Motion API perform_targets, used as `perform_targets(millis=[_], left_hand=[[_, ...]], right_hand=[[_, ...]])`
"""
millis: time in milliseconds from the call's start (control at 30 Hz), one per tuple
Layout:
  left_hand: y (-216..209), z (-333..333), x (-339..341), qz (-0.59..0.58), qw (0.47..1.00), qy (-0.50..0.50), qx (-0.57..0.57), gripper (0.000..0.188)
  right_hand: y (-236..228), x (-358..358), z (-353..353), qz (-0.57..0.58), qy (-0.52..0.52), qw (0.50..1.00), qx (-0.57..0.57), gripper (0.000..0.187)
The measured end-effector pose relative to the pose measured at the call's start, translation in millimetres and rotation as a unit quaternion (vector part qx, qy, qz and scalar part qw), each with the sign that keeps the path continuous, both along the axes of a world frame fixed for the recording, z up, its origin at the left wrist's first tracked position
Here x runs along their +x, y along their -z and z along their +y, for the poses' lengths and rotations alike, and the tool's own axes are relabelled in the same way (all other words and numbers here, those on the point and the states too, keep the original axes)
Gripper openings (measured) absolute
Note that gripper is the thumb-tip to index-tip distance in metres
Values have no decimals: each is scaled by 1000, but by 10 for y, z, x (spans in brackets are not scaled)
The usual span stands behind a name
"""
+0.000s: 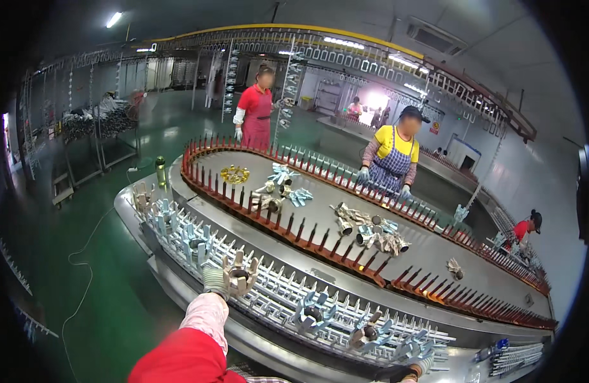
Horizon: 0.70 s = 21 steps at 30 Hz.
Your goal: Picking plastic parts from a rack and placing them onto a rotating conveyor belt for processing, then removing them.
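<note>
My left hand, in a pale glove with a striped cuff, reaches forward over a long rack of metal rods. Its fingers look curled at the side of a beige pronged part with a dark round centre; the fingertips are hidden. Low at the right, my right hand is only partly visible, also gloved, close to a light blue pronged part. Its fingers cannot be made out. Similar light blue parts sit along the rack, with another pronged cluster between them.
Beyond the rack stands a long metal table edged by upright reddish-brown pegs. Piles of pronged parts and a yellow ring lie on it. Co-workers stand across it. A green bottle is at the left; an overhead conveyor carries hooks.
</note>
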<state>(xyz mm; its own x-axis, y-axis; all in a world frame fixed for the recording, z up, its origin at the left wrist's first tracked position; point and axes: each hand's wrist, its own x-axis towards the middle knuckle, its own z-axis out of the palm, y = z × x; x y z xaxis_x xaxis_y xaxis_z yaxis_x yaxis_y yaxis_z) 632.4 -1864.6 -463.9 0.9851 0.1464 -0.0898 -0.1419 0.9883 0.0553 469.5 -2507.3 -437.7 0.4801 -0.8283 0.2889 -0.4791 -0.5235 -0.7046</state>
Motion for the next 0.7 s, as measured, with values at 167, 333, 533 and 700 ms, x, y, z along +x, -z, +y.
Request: perform_targets(millis=[167, 333, 533, 700], left_hand=[[-419, 259, -475, 9, 999, -50, 0, 32], [-541, 105, -427, 12, 999, -35, 3, 36], [-629, 197, -455, 19, 999, -49, 8, 41], [-669, 220, -525, 35, 998, -49, 10, 46]], right_hand=[[69, 283, 183, 1, -62, 998, -15, 48], [312, 217, -122, -11, -64, 995, -76, 47], [-30, 308, 100, -1, -92, 993, 72, 82], [-394, 238, 544, 32, -47, 996, 64, 67]])
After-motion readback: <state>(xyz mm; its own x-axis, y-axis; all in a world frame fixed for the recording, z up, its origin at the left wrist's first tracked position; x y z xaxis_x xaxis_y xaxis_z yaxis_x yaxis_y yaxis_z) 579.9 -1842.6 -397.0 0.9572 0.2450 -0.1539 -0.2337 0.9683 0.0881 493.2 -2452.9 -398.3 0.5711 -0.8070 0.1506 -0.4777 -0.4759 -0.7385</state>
